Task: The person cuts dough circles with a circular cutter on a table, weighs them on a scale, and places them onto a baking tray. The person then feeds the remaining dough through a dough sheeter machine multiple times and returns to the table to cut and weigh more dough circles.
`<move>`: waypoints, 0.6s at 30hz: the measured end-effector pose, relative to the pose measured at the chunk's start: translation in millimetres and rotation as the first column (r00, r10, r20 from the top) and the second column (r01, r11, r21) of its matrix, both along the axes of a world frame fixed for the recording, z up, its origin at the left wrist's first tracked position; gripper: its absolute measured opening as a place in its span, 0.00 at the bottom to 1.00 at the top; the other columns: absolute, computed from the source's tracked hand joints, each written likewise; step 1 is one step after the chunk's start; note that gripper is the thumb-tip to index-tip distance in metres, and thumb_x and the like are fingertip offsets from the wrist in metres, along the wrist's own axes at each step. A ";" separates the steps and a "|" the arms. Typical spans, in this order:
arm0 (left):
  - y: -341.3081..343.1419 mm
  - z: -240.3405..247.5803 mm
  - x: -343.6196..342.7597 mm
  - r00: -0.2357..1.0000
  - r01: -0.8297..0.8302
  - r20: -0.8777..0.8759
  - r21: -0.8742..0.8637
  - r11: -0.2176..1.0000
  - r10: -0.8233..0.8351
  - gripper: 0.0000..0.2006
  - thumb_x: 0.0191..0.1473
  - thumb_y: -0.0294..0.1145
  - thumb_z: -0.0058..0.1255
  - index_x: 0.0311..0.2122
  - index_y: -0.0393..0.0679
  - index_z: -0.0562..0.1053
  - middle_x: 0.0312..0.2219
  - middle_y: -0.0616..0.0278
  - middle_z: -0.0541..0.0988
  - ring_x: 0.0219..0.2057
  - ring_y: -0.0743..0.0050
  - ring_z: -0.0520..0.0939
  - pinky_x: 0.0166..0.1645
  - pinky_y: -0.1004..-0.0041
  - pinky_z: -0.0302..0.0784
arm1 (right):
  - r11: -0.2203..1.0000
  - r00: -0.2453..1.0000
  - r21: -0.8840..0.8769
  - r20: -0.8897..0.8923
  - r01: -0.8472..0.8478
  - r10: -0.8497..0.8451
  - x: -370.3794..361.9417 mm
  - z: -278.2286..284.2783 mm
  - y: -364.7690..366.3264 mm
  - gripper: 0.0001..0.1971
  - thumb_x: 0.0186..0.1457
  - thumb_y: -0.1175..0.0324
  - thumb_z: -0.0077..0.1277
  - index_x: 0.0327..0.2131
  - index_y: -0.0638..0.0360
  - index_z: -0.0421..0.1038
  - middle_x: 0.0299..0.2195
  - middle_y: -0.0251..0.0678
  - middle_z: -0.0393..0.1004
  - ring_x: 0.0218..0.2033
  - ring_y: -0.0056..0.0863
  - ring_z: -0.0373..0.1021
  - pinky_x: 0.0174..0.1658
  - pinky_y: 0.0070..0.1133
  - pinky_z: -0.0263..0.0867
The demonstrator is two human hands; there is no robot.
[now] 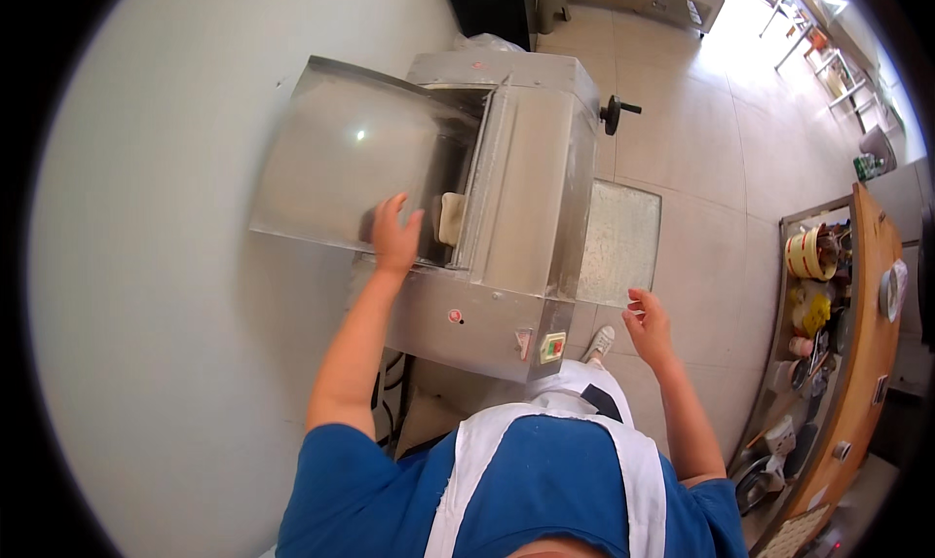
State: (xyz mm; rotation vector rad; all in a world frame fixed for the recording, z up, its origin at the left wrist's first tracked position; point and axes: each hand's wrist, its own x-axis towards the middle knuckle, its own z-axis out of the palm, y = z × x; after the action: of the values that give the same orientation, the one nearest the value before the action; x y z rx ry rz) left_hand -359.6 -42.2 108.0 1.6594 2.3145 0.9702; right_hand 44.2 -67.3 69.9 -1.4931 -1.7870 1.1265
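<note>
Head view: left hand (394, 235) spread on steel tray (331, 159) beside dough (450, 217), right hand (648, 324) open midair.

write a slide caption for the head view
Left hand on the steel dough machine's sloped tray near pale dough; right hand free.

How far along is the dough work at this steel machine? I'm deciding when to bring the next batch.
Done: a pale dough piece already sits at the steel machine's opening. In hand: the left hand rests open on the sloped feed tray beside that dough; the right hand hangs free, holding nothing. Left: no rolled sheet is visible anywhere yet.
</note>
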 end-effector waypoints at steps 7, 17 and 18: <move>-124.6 2.9 13.0 0.992 -0.126 -0.026 0.014 0.992 0.126 0.13 0.44 0.25 0.41 0.39 0.36 0.63 0.40 0.51 0.64 0.43 0.56 0.63 0.48 0.67 0.56 | 0.889 0.968 -0.399 0.193 0.225 -0.158 46.3 -102.5 3.6 0.17 0.37 0.69 0.49 0.35 0.63 0.65 0.29 0.42 0.69 0.30 0.30 0.67 0.33 0.22 0.63; -131.0 11.7 25.7 0.904 -0.256 -0.385 -0.141 0.956 0.185 0.14 0.49 0.29 0.35 0.41 0.34 0.62 0.43 0.49 0.62 0.46 0.55 0.61 0.50 0.66 0.54 | 0.723 0.878 -0.643 0.465 0.251 0.109 41.0 -242.3 44.8 0.14 0.34 0.68 0.51 0.28 0.63 0.69 0.30 0.47 0.69 0.34 0.38 0.66 0.36 0.26 0.62; -127.1 11.4 26.1 0.906 -0.254 -0.384 -0.153 0.955 0.179 0.14 0.49 0.29 0.35 0.41 0.34 0.62 0.43 0.49 0.62 0.46 0.55 0.61 0.50 0.66 0.54 | 0.743 0.881 -0.616 0.467 0.263 0.076 33.3 -256.5 50.2 0.13 0.34 0.68 0.50 0.28 0.63 0.69 0.30 0.46 0.69 0.34 0.39 0.66 0.36 0.26 0.62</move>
State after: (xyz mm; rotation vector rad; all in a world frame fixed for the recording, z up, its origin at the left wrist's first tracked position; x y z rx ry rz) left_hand -333.5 -169.4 119.4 1.6402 2.7799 0.4588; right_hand 77.5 -17.1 -186.7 -2.4375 -1.6224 1.5546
